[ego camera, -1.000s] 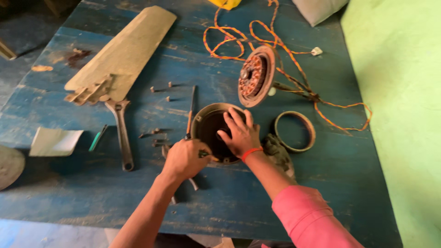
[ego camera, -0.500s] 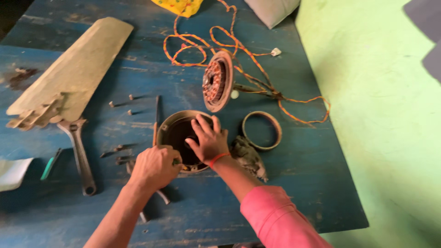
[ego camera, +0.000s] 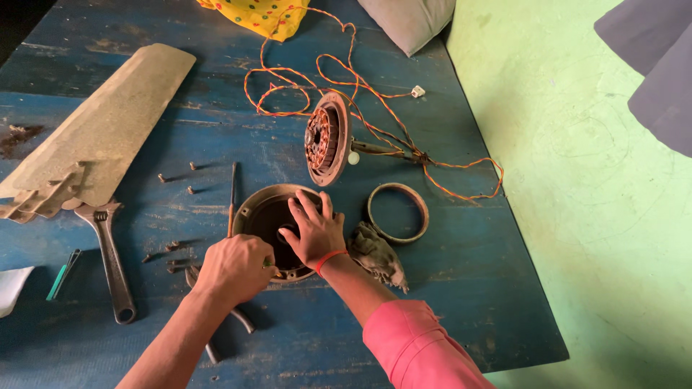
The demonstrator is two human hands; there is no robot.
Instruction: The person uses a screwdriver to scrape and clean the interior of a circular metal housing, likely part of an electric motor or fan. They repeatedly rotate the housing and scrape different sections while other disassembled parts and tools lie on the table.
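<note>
A round brown fan motor housing (ego camera: 254, 207) lies open side up on the blue wooden table (ego camera: 447, 266). My right hand (ego camera: 315, 230) rests flat inside it, fingers spread, pressing down. My left hand (ego camera: 234, 268) is closed at the housing's near rim, gripping a small tool whose tip is hidden by the fingers. A fan motor stator with copper windings (ego camera: 326, 138) stands on edge just behind the housing, with orange wires (ego camera: 339, 79) trailing from it.
A metal ring (ego camera: 398, 212) and a dirty rag (ego camera: 378, 253) lie right of the housing. Fan blades (ego camera: 94, 137), an adjustable wrench (ego camera: 109, 258), a screwdriver (ego camera: 232, 196), pliers (ego camera: 216, 338) and loose screws (ego camera: 173, 176) lie to the left. The table's right edge meets a green floor (ego camera: 598, 238).
The view has shifted, so everything sits further left and lower in frame. Both hands stay on the housing, right hand pressing inside and left hand at the rim.
</note>
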